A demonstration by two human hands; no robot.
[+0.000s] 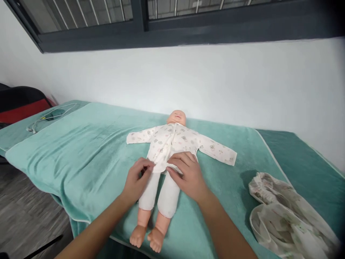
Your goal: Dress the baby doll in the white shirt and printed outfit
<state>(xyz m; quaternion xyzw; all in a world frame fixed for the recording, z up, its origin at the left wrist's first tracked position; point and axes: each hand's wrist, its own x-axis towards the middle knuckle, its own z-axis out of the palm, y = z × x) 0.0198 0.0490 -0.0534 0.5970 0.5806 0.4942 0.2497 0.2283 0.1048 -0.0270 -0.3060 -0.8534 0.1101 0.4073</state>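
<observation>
A baby doll (178, 117) lies on its back, bare feet toward me, sleeves spread to both sides. It wears a white patterned shirt (179, 138) and white trousers (168, 198). My left hand (138, 176) pinches the lower left edge of the shirt between thumb and fingers. My right hand (187, 172) rests at the lower right part of the shirt, fingers bent over the cloth, thumb near the hem. Whether the right fingers grip the cloth is hard to make out.
A green blanket (88, 151) covers the bed. Crumpled translucent patterned cloth (285, 219) lies at the right. A white cable (54, 115) is at the far left, near a black and red object (24, 108). Behind the bed stands a white wall below a dark window frame.
</observation>
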